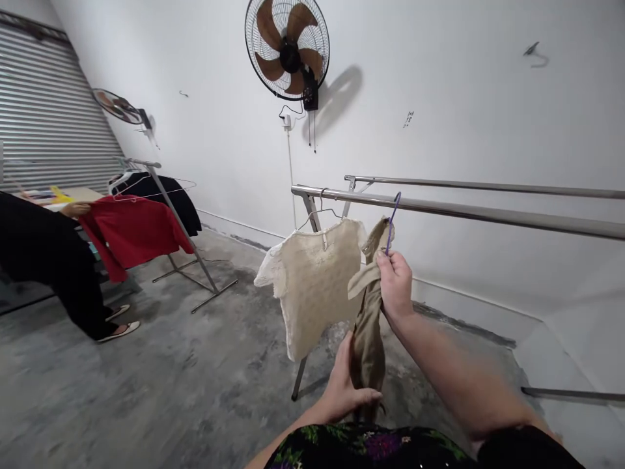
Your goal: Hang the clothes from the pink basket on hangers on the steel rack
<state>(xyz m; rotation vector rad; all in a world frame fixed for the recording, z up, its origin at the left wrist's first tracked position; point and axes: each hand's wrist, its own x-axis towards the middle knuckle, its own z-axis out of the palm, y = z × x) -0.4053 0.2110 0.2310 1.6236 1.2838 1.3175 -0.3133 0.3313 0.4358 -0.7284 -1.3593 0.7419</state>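
A khaki garment [370, 332] hangs from a purple hanger [392, 223] hooked over the front rail. Near its top, my right hand [396, 283] is closed on the cloth just below the hanger's hook. Lower down, my left hand [347, 384] wraps round the hanging folds, thumb in front and fingers behind; part of its grip is hidden by the cloth. Beside it on the left, a cream lace top [319, 280] hangs on a wire hanger [319, 212] from the same rail.
The metal rack [463, 212] has two parallel rails running right. To the left, another person [53, 267] holds the sleeve of a red top [134, 228] on a second rack [180, 228]. Wall fans [289, 57] hang above; the floor [195, 378] is grey concrete.
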